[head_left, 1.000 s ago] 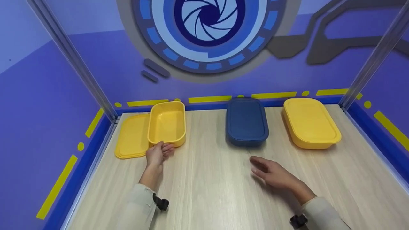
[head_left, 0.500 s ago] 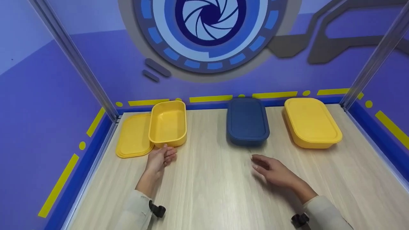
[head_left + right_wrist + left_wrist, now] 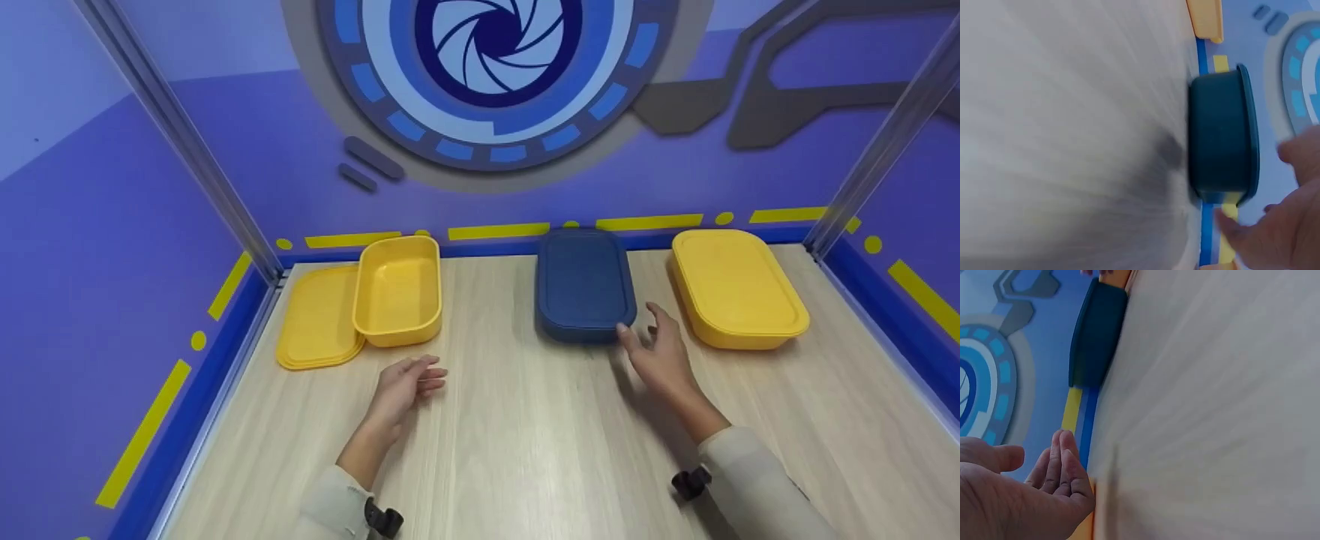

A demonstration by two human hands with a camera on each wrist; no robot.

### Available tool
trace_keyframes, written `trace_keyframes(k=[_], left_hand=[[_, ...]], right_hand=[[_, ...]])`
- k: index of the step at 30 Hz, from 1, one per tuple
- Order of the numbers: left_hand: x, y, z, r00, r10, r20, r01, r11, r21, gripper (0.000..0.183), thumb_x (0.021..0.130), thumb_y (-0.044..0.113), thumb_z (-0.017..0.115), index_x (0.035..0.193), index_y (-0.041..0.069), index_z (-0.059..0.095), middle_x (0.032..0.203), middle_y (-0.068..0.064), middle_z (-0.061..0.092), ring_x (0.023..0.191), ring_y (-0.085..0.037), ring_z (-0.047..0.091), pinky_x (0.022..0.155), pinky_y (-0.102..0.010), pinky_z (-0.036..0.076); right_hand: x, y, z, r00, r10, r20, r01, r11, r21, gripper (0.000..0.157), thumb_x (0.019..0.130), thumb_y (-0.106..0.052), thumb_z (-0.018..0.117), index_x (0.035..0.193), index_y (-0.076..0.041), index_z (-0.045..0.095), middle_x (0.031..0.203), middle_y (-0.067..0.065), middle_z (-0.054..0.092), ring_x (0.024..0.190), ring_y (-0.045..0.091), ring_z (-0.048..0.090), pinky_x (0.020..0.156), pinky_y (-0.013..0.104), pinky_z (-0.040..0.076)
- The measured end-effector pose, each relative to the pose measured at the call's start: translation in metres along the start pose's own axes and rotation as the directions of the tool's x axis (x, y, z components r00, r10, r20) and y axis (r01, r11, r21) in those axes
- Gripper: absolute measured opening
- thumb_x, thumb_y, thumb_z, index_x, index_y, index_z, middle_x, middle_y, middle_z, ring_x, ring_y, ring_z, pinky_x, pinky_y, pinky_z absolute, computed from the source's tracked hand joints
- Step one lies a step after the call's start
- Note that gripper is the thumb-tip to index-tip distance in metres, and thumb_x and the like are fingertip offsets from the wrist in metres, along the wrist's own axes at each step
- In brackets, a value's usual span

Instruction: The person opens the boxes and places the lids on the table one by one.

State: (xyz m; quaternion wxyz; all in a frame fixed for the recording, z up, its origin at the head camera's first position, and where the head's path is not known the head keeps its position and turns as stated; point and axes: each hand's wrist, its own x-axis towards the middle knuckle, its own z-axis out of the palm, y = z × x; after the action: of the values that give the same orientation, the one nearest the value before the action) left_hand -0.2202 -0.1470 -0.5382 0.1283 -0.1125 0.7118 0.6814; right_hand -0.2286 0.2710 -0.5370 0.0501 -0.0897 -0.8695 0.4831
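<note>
A dark blue lidded lunch box [image 3: 586,281] stands near the back wall. At its front right corner is my right hand [image 3: 664,358], thumb tip right by the rim and fingers spread from the thumb. In the right wrist view the same hand [image 3: 1280,219] appears blurred beside the blue box [image 3: 1221,135]. My left hand [image 3: 405,390] hovers in front of an uncovered yellow lunch box [image 3: 397,292], fingers relaxed and holding nothing. That box's yellow lid [image 3: 319,319] lies flat to its left, partly hidden under its edge.
A second yellow lunch box [image 3: 739,289] with its lid on stands at the right. The wooden table [image 3: 510,435] is bounded by a printed back wall [image 3: 480,202] and side panels with metal corner posts [image 3: 187,142].
My right hand has moved forward to the blue lunch box's front right corner. My left hand has drawn back from the uncovered yellow box and shifted right.
</note>
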Motion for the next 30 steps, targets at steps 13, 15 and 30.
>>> trace_keyframes(k=[13,15,30], left_hand=[[-0.008,-0.005,0.023,0.997,0.037,0.06,-0.039,0.998,0.04,0.042,0.113,0.032,0.053,0.137,-0.001,0.064,0.115,-0.01,0.08,0.097,-0.013,0.076,0.092,-0.033,0.058],[-0.008,-0.006,0.024,0.997,0.053,0.055,-0.055,0.998,0.018,0.039,0.114,0.028,0.052,0.136,-0.002,0.064,0.113,-0.01,0.08,0.097,-0.014,0.077,0.091,-0.032,0.059],[-0.009,-0.011,0.01,0.997,0.068,-0.023,-0.069,0.998,-0.008,0.035,0.114,0.022,0.05,0.135,-0.003,0.065,0.109,-0.008,0.081,0.094,-0.012,0.077,0.083,-0.027,0.058]], right_hand=[[0.05,-0.001,0.015,0.985,0.015,0.171,-0.006,0.998,-0.056,0.085,0.108,-0.066,0.043,0.174,-0.029,0.003,0.182,0.017,0.008,0.168,0.044,0.011,0.134,0.065,0.013],[0.052,-0.001,0.017,0.979,0.02,0.202,-0.002,0.996,-0.09,0.083,0.109,-0.064,0.042,0.174,-0.028,0.004,0.181,0.019,0.008,0.168,0.045,0.01,0.134,0.065,0.013],[0.038,0.012,-0.002,0.975,-0.03,0.219,0.073,0.979,-0.191,0.076,0.111,-0.054,0.045,0.174,-0.025,0.013,0.179,0.022,0.017,0.165,0.049,0.019,0.132,0.067,0.018]])
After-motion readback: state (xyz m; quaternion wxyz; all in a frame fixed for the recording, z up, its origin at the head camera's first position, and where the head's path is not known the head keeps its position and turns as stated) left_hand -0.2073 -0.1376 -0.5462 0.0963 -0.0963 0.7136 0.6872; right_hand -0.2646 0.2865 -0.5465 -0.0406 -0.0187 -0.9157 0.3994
